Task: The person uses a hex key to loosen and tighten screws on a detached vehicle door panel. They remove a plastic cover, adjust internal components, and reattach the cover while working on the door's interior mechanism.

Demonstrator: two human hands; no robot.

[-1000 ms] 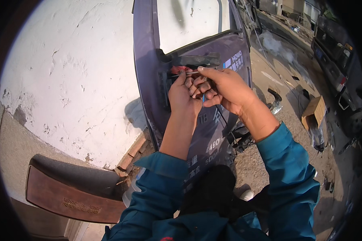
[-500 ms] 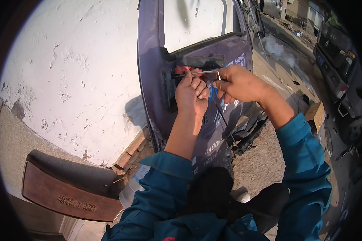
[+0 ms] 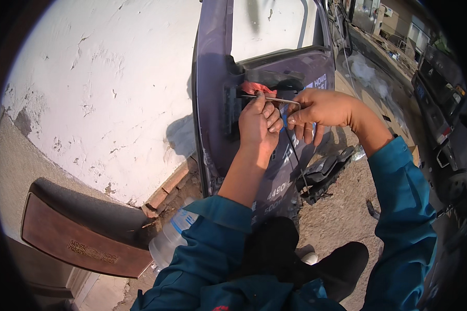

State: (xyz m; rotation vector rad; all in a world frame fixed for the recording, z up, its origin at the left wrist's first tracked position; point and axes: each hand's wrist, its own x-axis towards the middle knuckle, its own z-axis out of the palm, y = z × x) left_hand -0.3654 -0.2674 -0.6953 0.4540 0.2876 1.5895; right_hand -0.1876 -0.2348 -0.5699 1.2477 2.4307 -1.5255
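My left hand (image 3: 259, 122) is closed around the long arm of a thin metal L-shaped hex key (image 3: 281, 100), its thumb lying along the shaft. The key's far tip reaches a dark recessed part (image 3: 231, 111) on the edge of a purple vehicle door (image 3: 211, 78); whether it sits in a screw I cannot tell. At the key's bent end, my right hand (image 3: 324, 110) pinches the short arm between thumb and forefinger, its other fingers hanging loose. Just above the left thumb, a red cloth (image 3: 258, 88) is tucked by the black trim. A thin dark rod (image 3: 296, 153) slants down below my hands.
A peeling white wall (image 3: 114, 103) rises behind the door on the left. Nearer stand a brown wooden panel (image 3: 83, 238) and a clear plastic bottle (image 3: 167, 241). Black plastic parts (image 3: 327, 171) lie on the ground right of the door. A dark vehicle (image 3: 443, 103) stands far right.
The view has shifted, so the door and both hands appear farther right. My right hand's lower fingers have loosened and hang down, while its pinch stays at the key's bend.
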